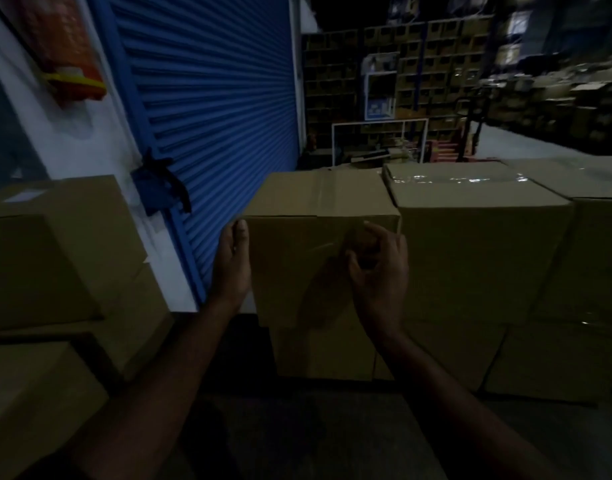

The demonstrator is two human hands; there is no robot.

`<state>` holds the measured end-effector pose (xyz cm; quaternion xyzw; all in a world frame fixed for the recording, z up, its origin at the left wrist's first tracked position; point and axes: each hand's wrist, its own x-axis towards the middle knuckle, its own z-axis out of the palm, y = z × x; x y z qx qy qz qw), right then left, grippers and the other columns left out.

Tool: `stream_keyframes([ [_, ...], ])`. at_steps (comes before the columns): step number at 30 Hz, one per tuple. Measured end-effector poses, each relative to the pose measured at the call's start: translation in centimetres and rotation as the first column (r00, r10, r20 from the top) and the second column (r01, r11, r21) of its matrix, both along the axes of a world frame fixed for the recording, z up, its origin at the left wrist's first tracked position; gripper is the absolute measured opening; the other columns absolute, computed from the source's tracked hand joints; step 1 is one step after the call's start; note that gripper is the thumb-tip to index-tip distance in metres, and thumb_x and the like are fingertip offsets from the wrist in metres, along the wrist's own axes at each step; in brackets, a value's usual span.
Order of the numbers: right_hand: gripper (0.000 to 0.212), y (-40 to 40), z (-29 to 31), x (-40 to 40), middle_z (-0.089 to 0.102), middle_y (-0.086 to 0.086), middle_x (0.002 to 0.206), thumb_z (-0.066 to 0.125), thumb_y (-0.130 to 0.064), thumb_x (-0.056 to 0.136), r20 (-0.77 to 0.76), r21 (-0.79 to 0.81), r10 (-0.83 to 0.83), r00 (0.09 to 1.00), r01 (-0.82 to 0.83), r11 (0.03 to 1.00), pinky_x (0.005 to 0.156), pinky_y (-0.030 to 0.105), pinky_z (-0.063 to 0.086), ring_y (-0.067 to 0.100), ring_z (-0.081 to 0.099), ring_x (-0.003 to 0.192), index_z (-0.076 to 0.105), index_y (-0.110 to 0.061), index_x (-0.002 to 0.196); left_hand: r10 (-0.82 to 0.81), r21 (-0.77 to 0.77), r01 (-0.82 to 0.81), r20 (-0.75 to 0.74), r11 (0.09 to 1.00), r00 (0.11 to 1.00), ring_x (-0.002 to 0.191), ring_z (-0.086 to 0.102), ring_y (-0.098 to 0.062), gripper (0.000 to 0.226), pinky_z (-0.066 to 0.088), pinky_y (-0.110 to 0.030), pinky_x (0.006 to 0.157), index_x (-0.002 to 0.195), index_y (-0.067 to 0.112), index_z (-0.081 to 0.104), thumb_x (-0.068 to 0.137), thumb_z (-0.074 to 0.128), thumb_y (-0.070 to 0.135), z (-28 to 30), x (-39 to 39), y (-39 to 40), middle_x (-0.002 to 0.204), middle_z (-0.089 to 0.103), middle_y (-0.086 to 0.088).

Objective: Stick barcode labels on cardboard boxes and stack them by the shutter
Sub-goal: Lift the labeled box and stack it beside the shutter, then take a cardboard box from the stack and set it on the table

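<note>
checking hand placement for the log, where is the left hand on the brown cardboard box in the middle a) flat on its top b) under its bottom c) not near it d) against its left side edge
d, the left hand lies against the left side edge of the brown cardboard box, fingers upright, just in front of the blue ribbed metal shutter.

We cannot see the fingers of the left hand (pixel 232 261); they lie behind the left side of the box (pixel 318 237). The right hand (pixel 377 271) covers part of the box's front, and its curled fingertips are too dark to say whether they pinch anything. No label can be made out anywhere in the gloom. The box below (pixel 321 351) is mostly shadow. The stack at left (pixel 55 258) is cut by the frame's edge, as is the orange thing (pixel 68 46) on the wall, perhaps an extinguisher. The far shelves (pixel 418 71) are blurred.
</note>
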<state>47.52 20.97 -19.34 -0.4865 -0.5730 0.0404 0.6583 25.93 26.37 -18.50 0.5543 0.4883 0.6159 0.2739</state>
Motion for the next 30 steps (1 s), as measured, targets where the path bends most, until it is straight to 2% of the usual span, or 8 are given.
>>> stream_keyframes([
  [4,0.043,-0.8,-0.9,-4.4,0.050,-0.008,0.109,0.073,-0.011,0.082,0.051,-0.013,0.127,0.991,-0.126,0.992,0.067,0.027,0.054,0.007,0.058,0.085,0.058,-0.021,0.121,0.010,-0.015,-0.011,-0.060,1.000,0.998,0.107,0.046,0.015,0.040,0.041,-0.001,0.082,0.142,0.016,0.045,0.108,0.035,0.034,-1.8,-2.6,-3.2,0.131,0.050,0.012],
  [7,0.035,-1.2,-1.9,-8.8,0.053,-0.007,0.105,0.073,-0.013,0.082,0.065,-0.081,0.245,0.967,-0.239,0.968,0.066,0.030,0.055,0.005,0.058,0.082,0.060,-0.022,0.113,0.040,-0.038,-0.043,-0.076,0.998,0.996,0.122,0.052,0.003,0.064,0.043,-0.009,0.095,0.143,0.018,0.047,0.096,0.038,0.060,-3.7,-6.0,-6.1,0.143,0.052,0.005],
  [10,0.033,-1.7,-3.0,-13.7,0.051,-0.011,0.099,0.074,-0.015,0.082,0.092,-0.183,0.339,0.936,-0.319,0.930,0.065,0.025,0.055,0.002,0.056,0.081,0.060,-0.024,0.111,0.115,-0.040,-0.119,-0.088,0.992,0.989,0.125,0.052,0.000,0.064,0.042,-0.020,0.104,0.138,0.026,0.051,0.090,0.038,0.067,-5.1,-9.8,-9.1,0.137,0.057,0.008],
  [15,0.026,-2.8,-4.7,-22.5,0.053,-0.007,0.095,0.071,-0.016,0.083,0.123,-0.236,0.461,0.879,-0.426,0.874,0.073,0.035,0.054,0.007,0.056,0.085,0.061,-0.021,0.107,0.236,-0.057,-0.243,-0.105,0.968,0.966,0.120,0.053,0.006,0.059,0.043,-0.014,0.099,0.137,0.023,0.052,0.093,0.042,0.060,-5.3,-17.1,-13.5,0.130,0.058,0.015],
  [19,0.025,-4.3,-5.8,-29.9,0.051,-0.013,0.093,0.071,-0.021,0.085,0.141,-0.319,0.548,0.825,-0.486,0.814,0.069,0.007,0.040,-0.007,0.051,0.085,0.057,-0.027,0.106,0.323,-0.090,-0.331,-0.092,0.939,0.942,0.111,0.053,0.015,0.044,0.043,-0.006,0.090,0.137,0.021,0.052,0.101,0.047,0.046,-5.6,-24.9,-15.8,0.130,0.058,0.010],
  [23,0.026,-5.5,-7.2,-37.8,0.055,-0.010,0.094,0.070,-0.023,0.085,0.107,-0.397,0.593,0.798,-0.512,0.762,0.064,0.007,0.041,-0.005,0.053,0.081,0.058,-0.028,0.108,0.387,-0.147,-0.416,-0.190,0.898,0.902,0.107,0.051,0.006,0.037,0.035,0.004,0.079,0.140,0.017,0.050,0.105,0.044,0.027,-6.6,-33.8,-17.7,0.130,0.054,0.005],
  [27,0.025,-6.5,-8.7,-45.3,0.055,-0.011,0.093,0.071,-0.027,0.084,0.081,-0.438,0.595,0.800,-0.507,0.742,0.064,0.021,0.049,0.000,0.056,0.079,0.058,-0.028,0.105,0.437,-0.189,-0.488,-0.256,0.852,0.862,0.110,0.055,-0.008,0.033,0.041,-0.012,0.081,0.131,0.021,0.053,0.102,0.047,0.036,-7.8,-41.4,-18.9,0.122,0.056,0.007],
  [30,0.029,-7.3,-9.8,-49.8,0.054,-0.013,0.102,0.070,-0.031,0.084,0.090,-0.510,0.585,0.806,-0.467,0.722,0.068,0.018,0.048,0.001,0.056,0.088,0.056,-0.031,0.109,0.435,-0.267,-0.553,-0.393,0.790,0.810,0.117,0.052,-0.014,0.044,0.043,-0.026,0.089,0.135,0.017,0.052,0.099,0.051,0.044,-9.5,-47.4,-19.0,0.132,0.055,-0.001],
])
